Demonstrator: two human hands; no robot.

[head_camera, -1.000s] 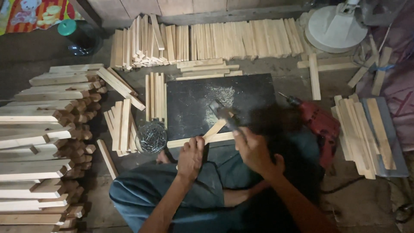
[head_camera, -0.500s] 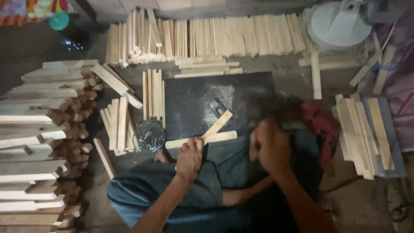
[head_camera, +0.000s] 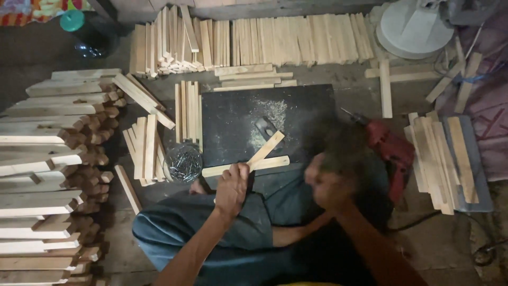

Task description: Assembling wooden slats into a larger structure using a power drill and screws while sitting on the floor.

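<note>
Two light wooden slats lie crossed on a black board (head_camera: 233,116): a flat one (head_camera: 272,162) and a slanted one (head_camera: 270,146) over it. My left hand (head_camera: 232,186) presses down on the flat slat near its left end. My right hand (head_camera: 324,186) is blurred by motion, closed around the dark handle of a hammer. The hammer's head (head_camera: 264,127) is just above the upper end of the slanted slat, over a patch of sawdust. My crossed legs in blue cloth fill the near side.
A clear bag of nails (head_camera: 183,161) sits left of the board. A red power drill (head_camera: 391,151) lies to the right. Stacked slats stand at the left (head_camera: 47,159), along the back (head_camera: 275,37) and right (head_camera: 439,159). A white round base (head_camera: 415,26) stands at the back right.
My right hand has pulled back toward me and to the right, blurred in a swing. The hammer head has shifted slightly up and left. The left hand keeps holding the slats.
</note>
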